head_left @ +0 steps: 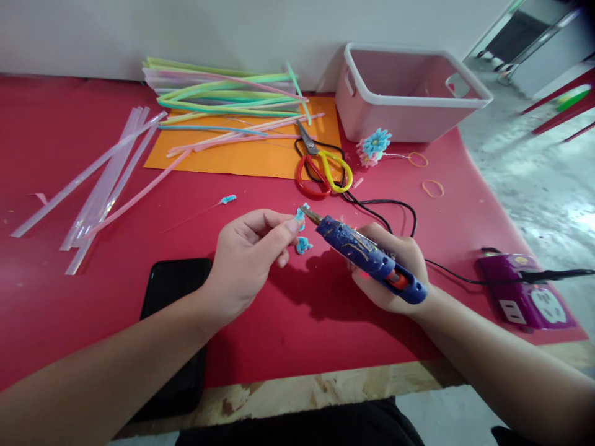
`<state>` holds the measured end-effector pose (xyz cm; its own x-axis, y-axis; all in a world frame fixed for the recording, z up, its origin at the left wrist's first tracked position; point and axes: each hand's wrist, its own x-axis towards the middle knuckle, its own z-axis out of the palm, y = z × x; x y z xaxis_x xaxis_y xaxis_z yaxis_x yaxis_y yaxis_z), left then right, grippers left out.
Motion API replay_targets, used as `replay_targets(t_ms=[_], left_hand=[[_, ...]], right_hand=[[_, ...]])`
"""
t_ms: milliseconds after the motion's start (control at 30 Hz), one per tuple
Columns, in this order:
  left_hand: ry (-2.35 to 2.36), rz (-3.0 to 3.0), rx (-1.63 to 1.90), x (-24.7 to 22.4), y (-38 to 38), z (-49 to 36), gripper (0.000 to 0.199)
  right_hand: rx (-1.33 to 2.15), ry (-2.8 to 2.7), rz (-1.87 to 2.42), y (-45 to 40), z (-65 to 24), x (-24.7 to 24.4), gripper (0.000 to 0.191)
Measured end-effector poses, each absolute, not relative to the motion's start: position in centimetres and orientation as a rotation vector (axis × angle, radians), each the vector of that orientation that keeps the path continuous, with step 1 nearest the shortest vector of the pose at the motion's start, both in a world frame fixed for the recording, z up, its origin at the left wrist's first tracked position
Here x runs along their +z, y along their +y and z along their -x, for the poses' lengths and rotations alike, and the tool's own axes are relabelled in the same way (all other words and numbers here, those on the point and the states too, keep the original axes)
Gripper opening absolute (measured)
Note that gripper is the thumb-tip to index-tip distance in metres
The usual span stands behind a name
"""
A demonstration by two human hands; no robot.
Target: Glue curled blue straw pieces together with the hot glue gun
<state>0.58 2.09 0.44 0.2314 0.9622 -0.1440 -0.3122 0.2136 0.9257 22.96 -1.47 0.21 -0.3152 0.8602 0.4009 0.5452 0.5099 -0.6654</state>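
Note:
My left hand pinches a small light-blue fuzzy piece between thumb and fingertips. In my right hand is a dark-blue glue gun, its metal nozzle pointing left and meeting or almost meeting the blue piece. Another small blue piece lies just below, near my left fingertips. To the left, a blue-tipped thin stem rests on the red table. Beyond my hands lie scissors with one red and one yellow handle.
Coloured pipe cleaners lie on an orange sheet, with clear glue sticks at left. A pink bin, a blue-and-pink flower and a purple power socket stand right. A black phone lies beneath my left forearm.

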Motion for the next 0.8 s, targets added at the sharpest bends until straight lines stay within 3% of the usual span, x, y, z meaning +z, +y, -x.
replay_targets(t_ms=[300, 533, 667, 800], left_hand=[[0.896, -0.924, 1.077, 0.4, 2.1, -0.6, 0.015], [1.012, -0.954, 1.000, 1.1, 2.0, -0.9, 0.013], [0.908, -0.907, 0.728, 1.6, 1.8, -0.9, 0.015], [0.676, -0.693, 0.363, 1.9, 1.7, -0.8, 0.012]], right_hand=[[0.540, -1.994, 1.095, -1.5, -23.2, -0.4, 0.015], [1.108, -1.692, 0.963, -1.6, -23.6, -0.9, 0.006], [1.275, -1.272, 1.040, -1.5, -23.0, -0.7, 0.022], [1.374, -1.234, 1.019, -1.5, -22.6, 0.0, 0.033]])
